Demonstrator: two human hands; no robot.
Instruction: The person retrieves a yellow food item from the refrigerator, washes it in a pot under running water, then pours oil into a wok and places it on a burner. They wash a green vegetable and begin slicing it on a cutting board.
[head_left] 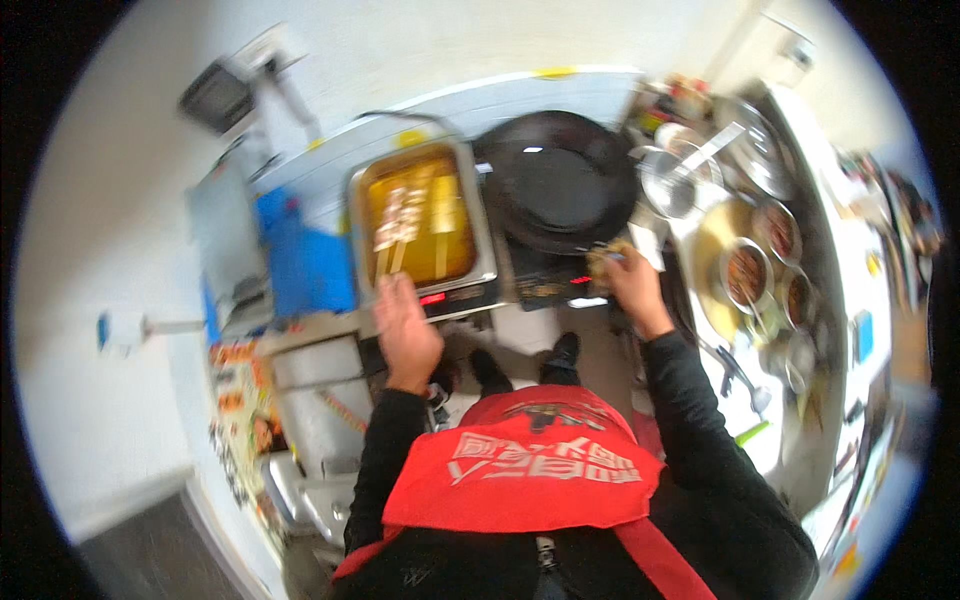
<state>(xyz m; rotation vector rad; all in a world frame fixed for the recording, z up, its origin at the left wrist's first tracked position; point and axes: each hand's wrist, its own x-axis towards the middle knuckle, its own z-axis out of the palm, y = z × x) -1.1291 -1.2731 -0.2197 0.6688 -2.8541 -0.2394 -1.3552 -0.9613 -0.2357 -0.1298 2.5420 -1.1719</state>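
Observation:
My left hand is at the near rim of a metal tray, its fingers closed at the stick ends of two skewers threaded with pale and reddish pieces. The skewers lie in yellow-brown liquid, and the fingertips are slightly blurred. Beside them in the tray rests another skewer with a yellow piece. On the other side, my right hand grips a crumpled brownish cloth near the front of the cooker, just below a big black pan.
Right of the pan, a white counter holds a sieve, a bowl of reddish food, more bowls, lids and a dark-handled utensil. Blue sheeting and a metal box are at the left. A grey tap fitting shows lower left.

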